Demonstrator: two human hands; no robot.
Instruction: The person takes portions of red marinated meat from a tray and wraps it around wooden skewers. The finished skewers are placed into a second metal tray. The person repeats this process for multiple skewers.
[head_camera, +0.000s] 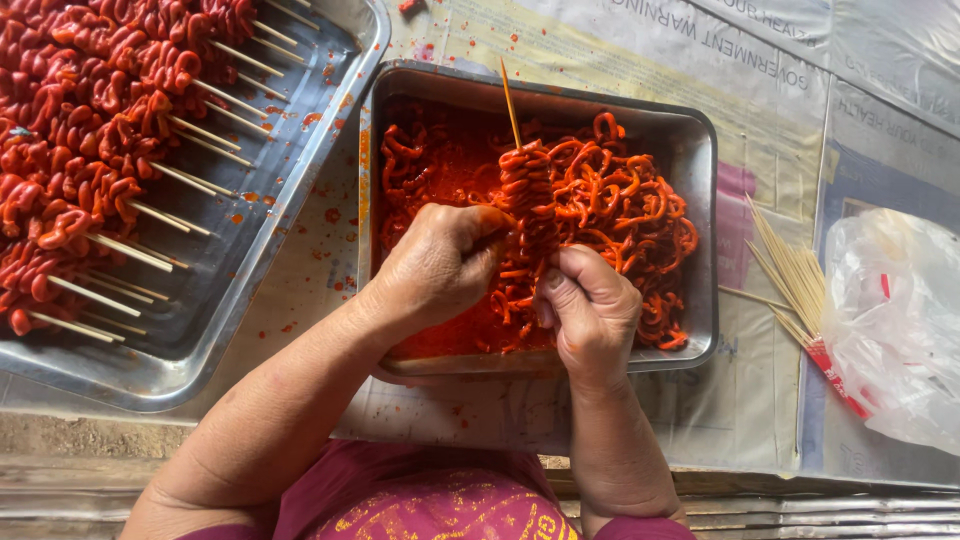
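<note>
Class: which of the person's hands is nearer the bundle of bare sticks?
Right. The right hand is next to the bundle of bare sticks; the left hand is farther away, beyond the skewer.

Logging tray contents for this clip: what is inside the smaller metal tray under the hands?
The smaller tray holds curly strips of red marinated meat in red sauce. Both hands hold a half-loaded skewer over it, covering its near middle.

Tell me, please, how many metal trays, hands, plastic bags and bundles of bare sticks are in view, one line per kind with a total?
Metal trays: 2, the large tray of finished skewers and the small tray of loose red strips.
Hands: 2, left hand and right hand, both on one skewer.
Plastic bags: 1, the clear bag.
Bundles of bare sticks: 1, the bundle.
Total: 6.
</note>
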